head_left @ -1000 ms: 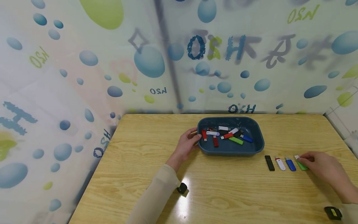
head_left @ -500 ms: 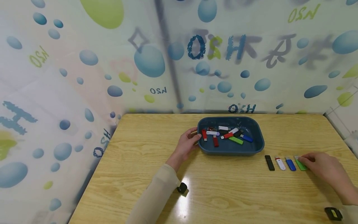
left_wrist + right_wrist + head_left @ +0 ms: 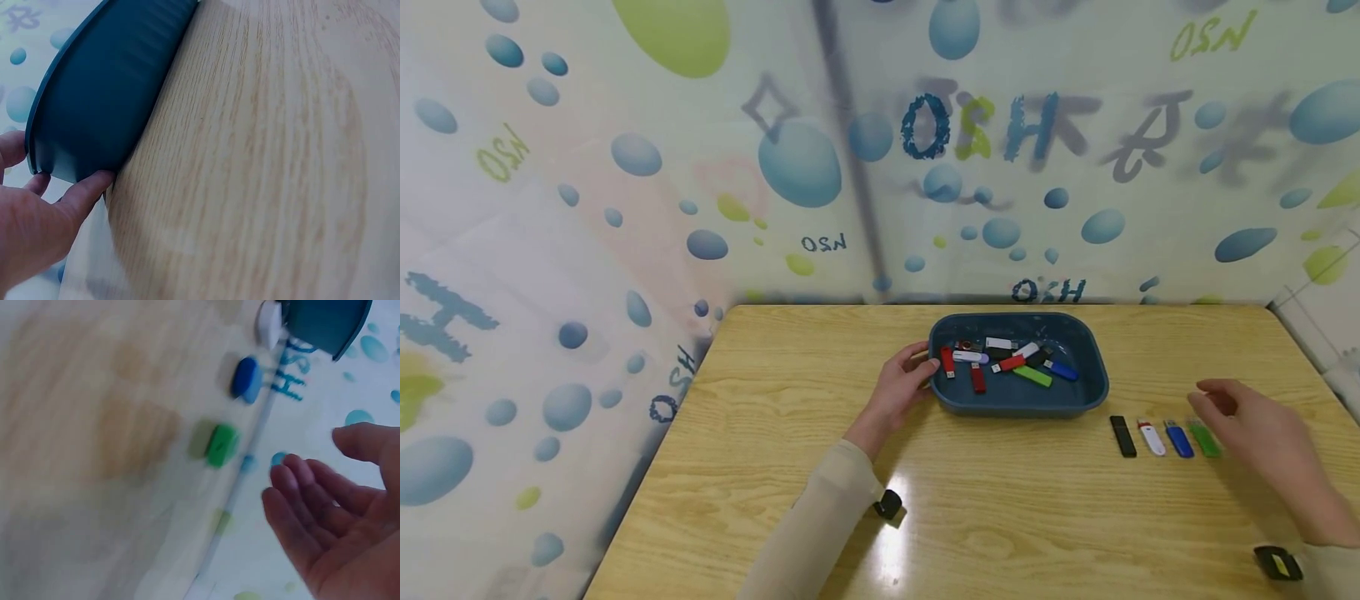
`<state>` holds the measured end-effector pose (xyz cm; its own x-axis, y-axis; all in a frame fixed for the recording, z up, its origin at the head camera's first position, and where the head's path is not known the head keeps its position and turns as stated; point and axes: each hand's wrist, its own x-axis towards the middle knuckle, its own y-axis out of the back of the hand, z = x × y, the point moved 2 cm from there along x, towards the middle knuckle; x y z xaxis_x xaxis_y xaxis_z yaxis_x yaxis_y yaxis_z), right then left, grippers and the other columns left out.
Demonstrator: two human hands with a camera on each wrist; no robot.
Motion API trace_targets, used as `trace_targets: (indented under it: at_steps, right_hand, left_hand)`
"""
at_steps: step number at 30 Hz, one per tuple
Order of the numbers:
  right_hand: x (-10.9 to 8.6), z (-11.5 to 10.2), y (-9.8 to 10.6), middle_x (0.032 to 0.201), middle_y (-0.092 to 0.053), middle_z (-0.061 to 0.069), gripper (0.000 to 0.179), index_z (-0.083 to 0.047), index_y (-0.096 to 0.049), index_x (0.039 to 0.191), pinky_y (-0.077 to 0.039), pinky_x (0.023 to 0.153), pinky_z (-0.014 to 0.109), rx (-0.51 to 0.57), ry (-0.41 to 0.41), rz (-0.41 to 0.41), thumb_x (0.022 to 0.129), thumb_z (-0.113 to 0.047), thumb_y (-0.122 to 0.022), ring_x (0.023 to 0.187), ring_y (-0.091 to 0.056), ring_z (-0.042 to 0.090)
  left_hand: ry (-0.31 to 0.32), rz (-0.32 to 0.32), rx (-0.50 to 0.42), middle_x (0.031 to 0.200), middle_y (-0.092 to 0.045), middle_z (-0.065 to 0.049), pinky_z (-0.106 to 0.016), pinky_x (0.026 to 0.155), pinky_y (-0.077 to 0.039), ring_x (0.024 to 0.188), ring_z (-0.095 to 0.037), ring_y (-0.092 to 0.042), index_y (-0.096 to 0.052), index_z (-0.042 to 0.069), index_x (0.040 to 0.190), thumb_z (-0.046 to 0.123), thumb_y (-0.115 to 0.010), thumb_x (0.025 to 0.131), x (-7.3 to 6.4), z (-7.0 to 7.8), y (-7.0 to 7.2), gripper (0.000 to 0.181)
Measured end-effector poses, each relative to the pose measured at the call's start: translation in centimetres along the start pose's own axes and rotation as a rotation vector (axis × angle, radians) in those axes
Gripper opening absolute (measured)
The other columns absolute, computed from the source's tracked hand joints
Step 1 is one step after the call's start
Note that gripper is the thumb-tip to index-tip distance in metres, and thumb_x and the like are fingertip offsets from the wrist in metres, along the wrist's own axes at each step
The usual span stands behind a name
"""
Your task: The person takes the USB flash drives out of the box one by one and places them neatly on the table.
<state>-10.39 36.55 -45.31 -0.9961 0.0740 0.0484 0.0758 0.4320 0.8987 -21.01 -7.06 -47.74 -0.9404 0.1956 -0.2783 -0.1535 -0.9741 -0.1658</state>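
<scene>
A dark blue plastic basin (image 3: 1022,407) stands near the back of the table, with several USB sticks in mixed colours lying in it. My left hand (image 3: 901,385) grips its left end, the thumb at the rim and other fingers against the outer wall (image 3: 94,94). To the right of the basin, a black USB stick (image 3: 1123,437), a white and red one (image 3: 1151,438), a blue one (image 3: 1179,439) and a green one (image 3: 1204,438) lie in a row. Above the green stick hovers my right hand (image 3: 1262,429), apart from it, fingers loosely bent around nothing.
The wooden table (image 3: 1015,508) meets a patterned curtain (image 3: 970,208) at its back edge. Among the sticks in the basin are a bright green one (image 3: 1033,377), a blue one (image 3: 1062,371) and several red ones.
My right hand has let go of the green USB stick and risen away from it, slightly up and to the left. The left hand and the basin have not moved.
</scene>
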Motion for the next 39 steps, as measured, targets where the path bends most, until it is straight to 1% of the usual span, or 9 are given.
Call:
trace_targets:
  at_steps: [4, 6, 8, 12, 16, 24, 29, 33, 39]
  right_hand:
    - [0.3, -2.5, -0.2, 0.114, -0.066, 0.034, 0.046, 0.011, -0.061, 0.127, -0.052, 0.073, 0.062, 0.086, 0.095, 0.062, 0.106, -0.029, -0.059, 0.099, -0.063, 0.054]
    - [0.5, -3.7, -0.3, 0.118, -0.064, 0.035, 0.041, 0.01, -0.063, 0.127, -0.051, 0.077, 0.066, 0.112, 0.15, 0.087, 0.105, -0.025, -0.061, 0.101, -0.063, 0.055]
    - [0.7, -5.0, -0.5, 0.119, -0.063, 0.034, 0.037, 0.008, -0.065, 0.126, -0.05, 0.079, 0.067, 0.119, 0.205, 0.111, 0.104, -0.021, -0.064, 0.101, -0.062, 0.053]
    - [1.2, -7.5, -1.0, 0.121, -0.062, 0.03, 0.033, 0.005, -0.067, 0.125, -0.05, 0.079, 0.067, 0.11, 0.273, 0.125, 0.103, -0.019, -0.065, 0.104, -0.061, 0.05]
    - [2.0, -9.8, -1.7, 0.123, -0.063, 0.029, 0.03, 0.004, -0.068, 0.123, -0.051, 0.081, 0.066, 0.102, 0.3, 0.096, 0.102, -0.018, -0.067, 0.108, -0.06, 0.048]
    - [4.0, -13.4, -3.5, 0.117, -0.065, 0.027, 0.026, 0.004, -0.071, 0.118, -0.054, 0.082, 0.061, 0.046, 0.334, 0.036, 0.099, -0.013, -0.072, 0.104, -0.063, 0.044]
    - [5.1, -14.4, -4.8, 0.111, -0.067, 0.023, 0.027, 0.004, -0.072, 0.115, -0.056, 0.079, 0.056, 0.008, 0.352, 0.016, 0.098, -0.016, -0.072, 0.099, -0.066, 0.04]
    - [5.6, -14.9, -5.8, 0.11, -0.068, 0.021, 0.027, 0.003, -0.073, 0.115, -0.057, 0.078, 0.055, -0.012, 0.355, -0.023, 0.097, -0.017, -0.073, 0.095, -0.067, 0.037]
    - [6.5, -15.6, -6.7, 0.107, -0.069, 0.019, 0.028, 0.002, -0.073, 0.114, -0.056, 0.081, 0.054, -0.032, 0.316, -0.1, 0.096, -0.019, -0.075, 0.095, -0.066, 0.034]
  left_hand:
    - [0.002, 0.003, -0.004, 0.142, -0.058, -0.02, -0.048, 0.103, -0.053, 0.123, -0.034, -0.062, -0.056, 0.008, 0.147, 0.011, -0.065, 0.102, 0.0, 0.0, 0.1, 0.045]
    - [-0.002, 0.002, -0.003, 0.142, -0.058, -0.02, -0.048, 0.103, -0.053, 0.122, -0.034, -0.062, -0.056, 0.007, 0.147, 0.011, -0.065, 0.102, 0.0, 0.0, 0.1, 0.045]
    - [-0.005, 0.002, -0.003, 0.141, -0.058, -0.02, -0.048, 0.102, -0.053, 0.122, -0.034, -0.063, -0.056, 0.007, 0.147, 0.011, -0.065, 0.102, 0.0, 0.0, 0.1, 0.045]
    - [-0.011, 0.002, -0.001, 0.141, -0.059, -0.02, -0.048, 0.101, -0.054, 0.121, -0.033, -0.063, -0.056, 0.007, 0.146, 0.012, -0.065, 0.102, -0.1, 0.0, 0.2, 0.045]
    - [-0.013, -0.002, 0.002, 0.142, -0.058, -0.02, -0.048, 0.102, -0.053, 0.121, -0.034, -0.063, -0.056, 0.007, 0.146, 0.012, -0.065, 0.103, -0.1, -0.1, 0.2, 0.045]
    - [-0.021, -0.009, -0.016, 0.143, -0.057, -0.021, -0.047, 0.101, -0.054, 0.122, -0.034, -0.063, -0.055, 0.005, 0.146, 0.01, -0.064, 0.103, 0.0, -0.2, 0.2, 0.045]
    - [-0.023, -0.016, -0.042, 0.145, -0.056, -0.022, -0.047, 0.1, -0.055, 0.124, -0.036, -0.062, -0.054, 0.003, 0.147, 0.008, -0.063, 0.103, 0.0, -0.2, 0.2, 0.046]
    - [-0.017, -0.021, -0.052, 0.147, -0.054, -0.023, -0.048, 0.102, -0.053, 0.126, -0.037, -0.06, -0.053, 0.004, 0.148, 0.008, -0.063, 0.103, 0.2, -0.2, 0.1, 0.046]
    - [-0.017, -0.025, -0.052, 0.148, -0.053, -0.023, -0.049, 0.103, -0.052, 0.128, -0.038, -0.059, -0.053, 0.003, 0.148, 0.008, -0.063, 0.103, 0.2, -0.3, 0.2, 0.047]
